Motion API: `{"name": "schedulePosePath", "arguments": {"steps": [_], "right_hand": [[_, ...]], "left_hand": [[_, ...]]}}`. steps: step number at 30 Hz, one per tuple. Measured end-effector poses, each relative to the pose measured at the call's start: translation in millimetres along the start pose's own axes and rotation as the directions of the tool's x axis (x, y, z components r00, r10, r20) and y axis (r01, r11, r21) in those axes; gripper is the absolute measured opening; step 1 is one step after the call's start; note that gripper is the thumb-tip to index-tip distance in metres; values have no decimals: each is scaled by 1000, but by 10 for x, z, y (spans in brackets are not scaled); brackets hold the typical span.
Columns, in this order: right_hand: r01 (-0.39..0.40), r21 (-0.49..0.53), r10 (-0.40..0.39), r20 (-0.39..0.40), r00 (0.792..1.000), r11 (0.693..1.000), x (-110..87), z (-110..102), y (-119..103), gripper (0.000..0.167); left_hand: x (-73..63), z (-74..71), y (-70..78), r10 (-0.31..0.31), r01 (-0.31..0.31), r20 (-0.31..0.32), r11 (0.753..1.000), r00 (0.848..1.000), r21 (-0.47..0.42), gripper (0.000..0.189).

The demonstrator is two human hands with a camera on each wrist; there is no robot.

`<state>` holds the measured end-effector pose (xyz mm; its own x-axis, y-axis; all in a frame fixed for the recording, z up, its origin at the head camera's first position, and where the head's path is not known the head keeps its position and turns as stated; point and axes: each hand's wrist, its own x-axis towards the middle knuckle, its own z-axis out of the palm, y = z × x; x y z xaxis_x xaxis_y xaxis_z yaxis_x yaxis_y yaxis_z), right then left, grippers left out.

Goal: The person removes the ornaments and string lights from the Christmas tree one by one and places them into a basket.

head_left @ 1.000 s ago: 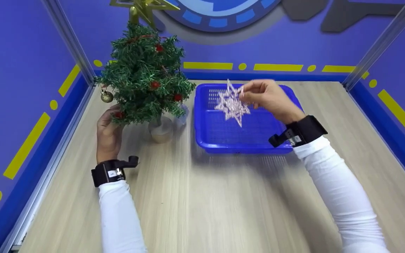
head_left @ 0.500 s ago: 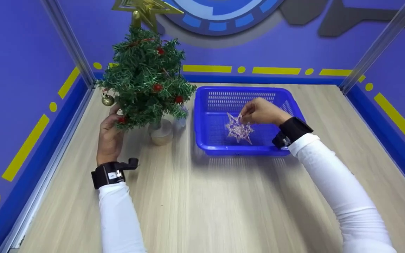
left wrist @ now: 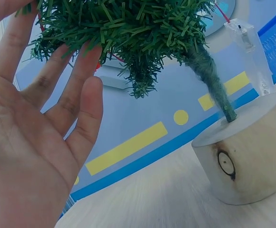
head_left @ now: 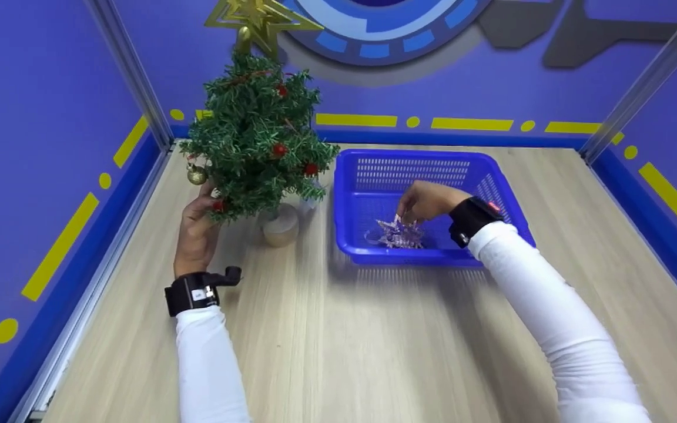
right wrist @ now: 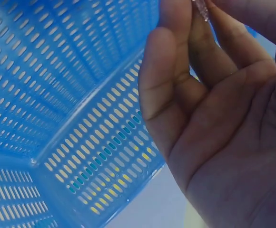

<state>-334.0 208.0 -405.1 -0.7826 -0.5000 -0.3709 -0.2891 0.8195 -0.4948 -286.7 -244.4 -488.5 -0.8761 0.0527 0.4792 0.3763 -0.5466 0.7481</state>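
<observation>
My right hand (head_left: 429,200) is inside the blue plastic basket (head_left: 347,242) and pinches a glittery pink star ornament (head_left: 402,236) by one point, low over the basket floor. In the right wrist view only a sliver of the star (right wrist: 202,10) shows between the fingers. On the left stands a small artificial Christmas tree (head_left: 256,141) on a round wooden base (head_left: 280,226). My left hand (head_left: 197,232) is at its lower left branches, fingers fairly straight and touching the greenery (left wrist: 128,28); the fingertips are partly hidden there.
A gold star (head_left: 262,23) tops the tree, and a gold bauble (head_left: 197,174) hangs at its left. Red pompoms (head_left: 279,150) dot the branches. Something in clear plastic (left wrist: 252,52) hangs behind the trunk. Blue walls (head_left: 550,94) enclose the wooden tabletop (head_left: 338,352).
My right hand has lowered the star ornament from above the basket down into it. The left hand stays at the tree's lower branches. The head view has shifted slightly.
</observation>
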Motion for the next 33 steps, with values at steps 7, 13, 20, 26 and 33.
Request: {"name": "schedulePosePath", "arguments": {"steps": [7,13,20,26,33], "right_hand": [[59,-206,-59,4,998,977,125,88,9,17],[-65,-258,67,-2,998,964,142,139,-48,25],[-122,-230,132,27,991,965,92,146,-33,29],[-140,-171,132,-56,990,975,28,88,-52,38],[-33,-16,28,-235,971,999,-145,-41,-176,38]], "left_hand": [[-4,20,19,-18,18,-31,1000,999,1,48],[56,48,30,19,-8,-195,998,981,54,42],[132,99,24,7,68,-278,963,961,260,64],[182,175,38,-18,111,-284,943,959,314,65],[229,212,53,28,123,-382,923,924,366,51]]}}
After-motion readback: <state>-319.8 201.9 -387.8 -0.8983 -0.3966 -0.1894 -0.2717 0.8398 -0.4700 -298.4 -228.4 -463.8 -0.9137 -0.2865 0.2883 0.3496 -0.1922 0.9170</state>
